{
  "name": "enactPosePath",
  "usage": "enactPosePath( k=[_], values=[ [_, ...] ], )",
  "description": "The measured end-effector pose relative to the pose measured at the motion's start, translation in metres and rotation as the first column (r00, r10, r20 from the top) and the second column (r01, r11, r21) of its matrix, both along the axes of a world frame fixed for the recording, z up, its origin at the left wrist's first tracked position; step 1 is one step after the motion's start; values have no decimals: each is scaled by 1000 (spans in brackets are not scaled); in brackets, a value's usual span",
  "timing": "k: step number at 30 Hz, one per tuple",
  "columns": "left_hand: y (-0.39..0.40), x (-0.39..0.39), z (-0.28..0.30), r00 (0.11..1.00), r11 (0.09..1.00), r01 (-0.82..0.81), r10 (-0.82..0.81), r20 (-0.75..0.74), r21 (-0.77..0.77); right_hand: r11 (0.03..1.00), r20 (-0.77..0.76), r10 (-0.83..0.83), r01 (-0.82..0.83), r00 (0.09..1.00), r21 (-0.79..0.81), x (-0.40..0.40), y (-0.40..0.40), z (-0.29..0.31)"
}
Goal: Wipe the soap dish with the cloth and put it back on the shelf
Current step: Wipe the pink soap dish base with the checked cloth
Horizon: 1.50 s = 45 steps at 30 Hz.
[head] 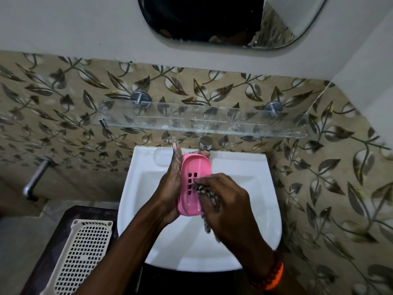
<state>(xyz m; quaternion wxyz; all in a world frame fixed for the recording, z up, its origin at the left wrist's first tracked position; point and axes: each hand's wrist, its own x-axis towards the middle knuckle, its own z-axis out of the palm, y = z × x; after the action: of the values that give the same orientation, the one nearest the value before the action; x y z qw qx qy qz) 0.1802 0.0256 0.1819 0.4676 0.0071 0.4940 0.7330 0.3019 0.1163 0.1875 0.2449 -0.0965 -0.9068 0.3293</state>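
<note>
A pink oval soap dish (pixel 194 167) with drain slots is held above the white sink, its hollow side facing up. My left hand (pixel 170 188) grips it along its left edge, fingertips reaching round its far end. My right hand (pixel 225 201) is closed on a patterned brown-and-white cloth (pixel 209 199) and presses it into the dish's near right part; a tail of cloth hangs below the hand. The glass shelf (pixel 212 126) on the tiled wall above the sink has nothing standing on it.
The white sink (pixel 244 167) has a chrome tap (pixel 205 143) at its back edge, right behind the dish. A cream plastic basket (pixel 83 254) lies at the lower left. A metal pipe (pixel 35 179) juts from the left wall. A mirror (pixel 212 20) hangs above.
</note>
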Motion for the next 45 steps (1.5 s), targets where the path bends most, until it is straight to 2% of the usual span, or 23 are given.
enactPosePath(
  k=[2,4,7,10,16,19,21,22,26,28,31,34,36,38,40,45],
  values=[
    [-1,-3,2,1000,1000,-24,24,-14,-2,999,25,35,-35,999,-25,9,-6,-1],
    [-1,1,-2,999,1000,-12,12,46,-2,999,7,42,-43,999,30,6,-2,2],
    [3,11,-3,995,1000,23,-24,97,5,993,-39,-29,34,999,116,-10,6,6],
    [4,14,-1,998,1000,18,-17,54,-15,989,-61,-110,115,992,88,-13,1,5],
    [-3,3,-10,995,999,-39,37,89,17,988,80,108,-116,991,102,3,-9,-4],
    [3,14,-9,998,1000,-22,22,58,-2,989,32,-6,1,999,151,-8,1,-3],
    [6,23,-8,999,999,-22,23,35,-33,985,-2,-113,113,994,129,-17,5,0],
    [6,24,-8,999,999,-29,31,33,-37,987,-2,-116,115,993,113,-18,4,0],
    [0,6,-11,995,996,-80,82,56,-24,992,128,101,-110,987,69,1,-8,-9],
    [0,4,-13,996,997,-76,78,44,-33,987,137,121,-133,983,86,2,-5,-8],
    [3,16,-13,999,997,-31,33,19,-65,995,31,-17,14,999,94,-14,3,-4],
    [5,24,-10,1000,998,3,-3,-4,-69,988,-55,-148,149,988,27,-23,2,-2],
    [2,15,-12,1000,997,-29,28,-4,-76,997,-19,-69,68,997,-32,-17,-6,-3],
    [-2,3,-15,997,993,-80,78,-27,-87,995,65,85,-81,994,-64,-6,-12,-5],
    [-4,-3,-16,994,990,-88,80,-72,-114,987,112,150,-141,982,-80,-2,-10,-4],
    [7,4,-14,994,989,-43,28,-103,-140,979,-3,-136,134,991,-153,-20,-2,0]
  ],
)
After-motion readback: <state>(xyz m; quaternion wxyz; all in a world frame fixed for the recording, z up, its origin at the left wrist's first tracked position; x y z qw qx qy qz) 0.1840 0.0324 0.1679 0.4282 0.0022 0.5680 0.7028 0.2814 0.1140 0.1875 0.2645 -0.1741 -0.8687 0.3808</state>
